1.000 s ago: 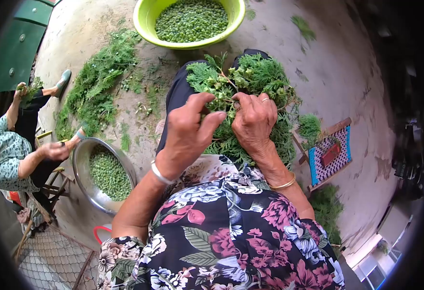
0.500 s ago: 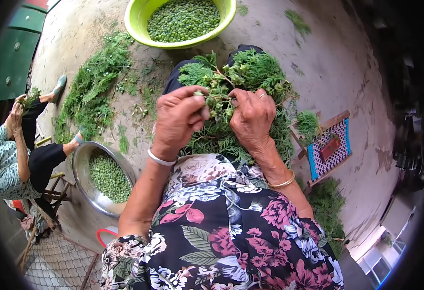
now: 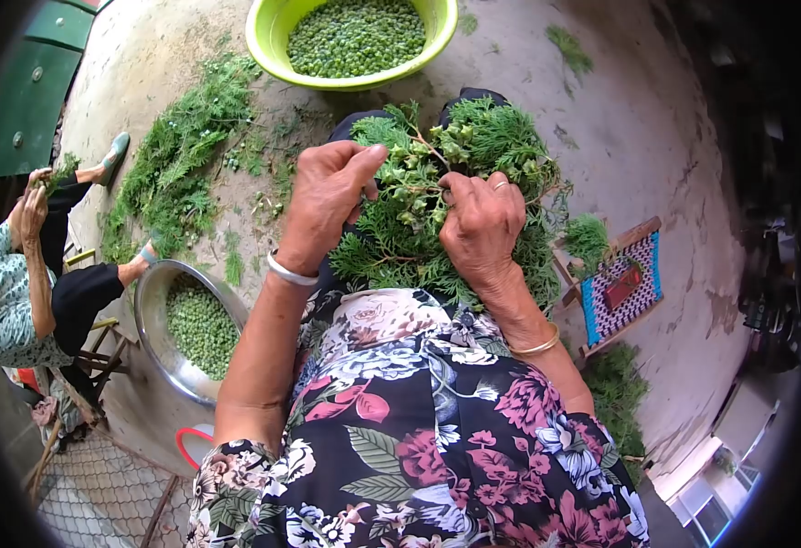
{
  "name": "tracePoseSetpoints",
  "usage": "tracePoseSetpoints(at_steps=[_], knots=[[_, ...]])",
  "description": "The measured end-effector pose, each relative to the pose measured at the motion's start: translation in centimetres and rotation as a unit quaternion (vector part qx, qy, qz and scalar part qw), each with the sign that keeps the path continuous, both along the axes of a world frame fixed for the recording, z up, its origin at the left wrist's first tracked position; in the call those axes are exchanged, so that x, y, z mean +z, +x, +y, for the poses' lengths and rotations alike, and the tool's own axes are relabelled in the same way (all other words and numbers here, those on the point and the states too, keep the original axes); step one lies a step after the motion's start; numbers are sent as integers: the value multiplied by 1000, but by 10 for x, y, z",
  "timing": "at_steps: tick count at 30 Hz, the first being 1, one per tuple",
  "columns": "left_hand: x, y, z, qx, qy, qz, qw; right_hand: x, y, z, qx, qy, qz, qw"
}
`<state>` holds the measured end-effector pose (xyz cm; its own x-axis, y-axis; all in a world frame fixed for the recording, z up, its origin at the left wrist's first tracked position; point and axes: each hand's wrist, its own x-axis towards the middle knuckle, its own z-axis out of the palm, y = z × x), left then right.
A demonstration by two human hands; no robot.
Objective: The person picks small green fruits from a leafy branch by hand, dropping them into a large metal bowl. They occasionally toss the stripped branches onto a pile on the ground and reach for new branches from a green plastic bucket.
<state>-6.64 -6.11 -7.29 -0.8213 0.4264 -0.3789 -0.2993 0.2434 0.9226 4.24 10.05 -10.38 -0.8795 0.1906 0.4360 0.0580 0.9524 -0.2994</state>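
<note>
Green sprigs (image 3: pixel 473 151) lie pinched between left hand (image 3: pixel 327 196) and right hand (image 3: pixel 482 224).

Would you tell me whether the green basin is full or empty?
Mostly full: small green seeds cover the inside of the green basin, reaching close below its rim.

A bare, stained concrete floor (image 3: pixel 665 128) is seen, lit evenly by daylight. A green panelled door (image 3: pixel 16 91) is set at the upper left, and wire mesh (image 3: pixel 99 498) is laid at the lower left. A low wooden stool (image 3: pixel 621 288) with a blue-and-white woven seat is placed on the right.
</note>
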Motion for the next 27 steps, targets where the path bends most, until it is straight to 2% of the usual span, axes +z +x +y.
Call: tracePoseSetpoints(at_steps=[2,4,6,11,12,14,15,17,18,20,24,26,27], knots=[[1,-4,7,-30,-24,15,999,1,0,0,3,10,-1,1000],[-3,-7,11,-146,-95,31,984,-2,-2,0,6,13,13,1000],[-10,-8,11,-158,-96,15,983,-3,-1,0,7,18,25,1000],[-20,0,7,-32,13,-47,998,-2,-1,1,14,-2,21,1000],[-21,3,6,-32,14,-47,998,-2,-1,0,14,-1,21,1000],[-26,10,8,78,103,-100,987,-1,-1,0,15,-6,9,1000],[-29,8,6,78,103,-100,987,-1,-1,1,15,-6,9,1000],[-35,-5,-5,210,147,-68,964,-2,-1,3,6,0,22,1000],[-37,-16,-21,183,163,-74,967,-1,-1,3,7,0,22,1000],[-37,-31,-43,141,377,-240,883,2,1,3,2,-13,-2,1000],[-23,-15,-42,82,448,-265,850,0,0,3,0,-9,-2,1000],[-23,-3,-34,84,431,-261,860,-5,-1,3,6,-6,20,1000],[-18,2,-30,79,389,-229,889,-4,-1,3,6,-4,18,1000]])
